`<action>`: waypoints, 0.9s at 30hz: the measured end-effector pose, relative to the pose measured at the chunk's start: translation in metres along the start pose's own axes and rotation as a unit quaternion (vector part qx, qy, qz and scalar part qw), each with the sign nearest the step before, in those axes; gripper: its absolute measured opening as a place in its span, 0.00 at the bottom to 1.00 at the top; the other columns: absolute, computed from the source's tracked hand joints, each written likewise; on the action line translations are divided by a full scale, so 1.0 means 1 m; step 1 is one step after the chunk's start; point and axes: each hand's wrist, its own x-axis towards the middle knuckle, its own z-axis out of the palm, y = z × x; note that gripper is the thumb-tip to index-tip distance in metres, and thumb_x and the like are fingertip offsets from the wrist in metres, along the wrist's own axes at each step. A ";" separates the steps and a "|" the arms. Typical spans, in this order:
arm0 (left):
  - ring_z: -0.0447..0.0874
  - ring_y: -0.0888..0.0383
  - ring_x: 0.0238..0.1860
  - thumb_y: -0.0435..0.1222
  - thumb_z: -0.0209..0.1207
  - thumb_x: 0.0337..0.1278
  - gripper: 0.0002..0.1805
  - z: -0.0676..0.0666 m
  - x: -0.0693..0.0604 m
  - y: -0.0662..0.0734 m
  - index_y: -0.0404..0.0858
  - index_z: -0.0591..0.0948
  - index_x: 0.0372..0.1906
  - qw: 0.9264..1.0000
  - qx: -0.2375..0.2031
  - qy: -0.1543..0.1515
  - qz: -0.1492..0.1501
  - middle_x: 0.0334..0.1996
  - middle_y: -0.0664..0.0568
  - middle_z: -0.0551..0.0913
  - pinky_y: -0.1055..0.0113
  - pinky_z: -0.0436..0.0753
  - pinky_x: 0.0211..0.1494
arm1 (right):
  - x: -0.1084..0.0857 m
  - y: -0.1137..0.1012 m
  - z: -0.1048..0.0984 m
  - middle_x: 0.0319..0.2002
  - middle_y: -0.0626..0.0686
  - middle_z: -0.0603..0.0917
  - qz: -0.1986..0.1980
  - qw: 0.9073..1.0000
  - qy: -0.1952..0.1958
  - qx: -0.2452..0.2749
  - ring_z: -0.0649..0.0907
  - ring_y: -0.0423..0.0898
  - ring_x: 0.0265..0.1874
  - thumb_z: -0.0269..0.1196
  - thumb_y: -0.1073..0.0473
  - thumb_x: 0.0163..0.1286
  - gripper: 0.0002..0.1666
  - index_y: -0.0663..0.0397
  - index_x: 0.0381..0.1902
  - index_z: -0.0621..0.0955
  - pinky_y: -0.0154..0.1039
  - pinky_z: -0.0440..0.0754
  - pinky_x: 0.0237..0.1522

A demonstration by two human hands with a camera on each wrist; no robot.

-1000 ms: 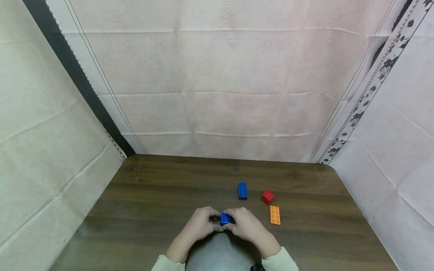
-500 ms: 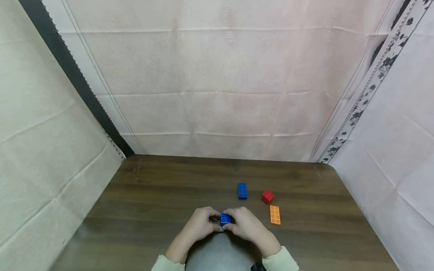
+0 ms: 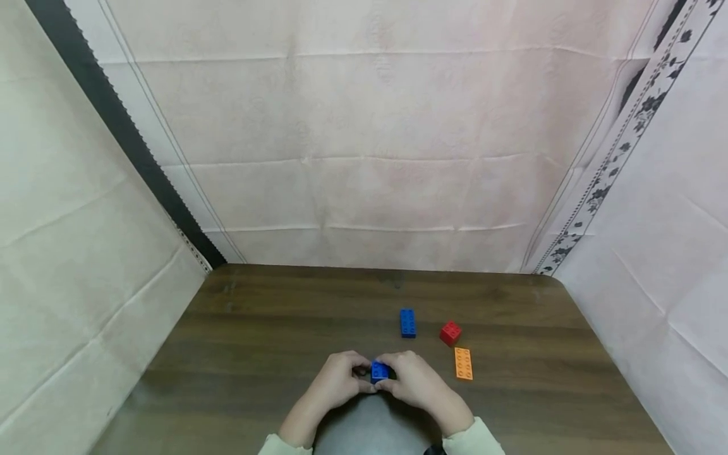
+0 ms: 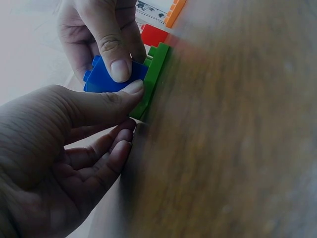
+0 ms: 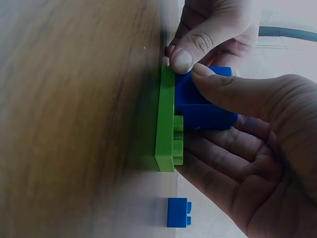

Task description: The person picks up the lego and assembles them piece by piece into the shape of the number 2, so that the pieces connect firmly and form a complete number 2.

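Observation:
A blue building brick (image 3: pixel 379 371) sits on the studs at one end of a longer green building brick (image 5: pixel 166 119), which lies on the wooden table. My right hand (image 3: pixel 418 382) pinches the blue brick, its thumb across the near side. With thumb and fingers my left hand (image 3: pixel 337 381) grips the end of the green brick below the blue one; the thumb also touches the blue brick's lower edge. In the left wrist view the green brick (image 4: pixel 156 74) shows bare studs beyond the blue brick (image 4: pixel 101 79). From the head view the green brick is hidden.
Farther back on the table (image 3: pixel 273 328) lies another blue brick (image 3: pixel 407 323). A red brick (image 3: pixel 450 333) and an orange brick (image 3: pixel 463 364) lie to the right of the hands. Pale cloth (image 3: pixel 364 126) hangs behind the table and at both sides.

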 end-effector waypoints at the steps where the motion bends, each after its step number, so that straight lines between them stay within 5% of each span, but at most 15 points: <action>1: 0.81 0.64 0.37 0.43 0.78 0.46 0.16 0.000 0.000 0.000 0.44 0.89 0.40 1.000 0.001 0.000 0.000 0.36 0.62 0.83 0.69 0.81 0.39 | 0.000 0.000 0.000 0.45 0.43 0.87 -0.001 1.000 -0.001 0.000 0.83 0.36 0.43 0.72 0.50 0.65 0.20 0.50 0.53 0.85 0.40 0.83 0.46; 27: 0.81 0.63 0.38 0.44 0.77 0.48 0.16 -0.002 0.000 0.000 0.45 0.88 0.41 1.000 -0.008 -0.017 -0.003 0.37 0.62 0.83 0.66 0.81 0.40 | 0.001 0.001 -0.002 0.45 0.42 0.87 -0.002 1.000 0.000 0.000 0.83 0.34 0.43 0.73 0.49 0.64 0.20 0.49 0.52 0.85 0.38 0.83 0.45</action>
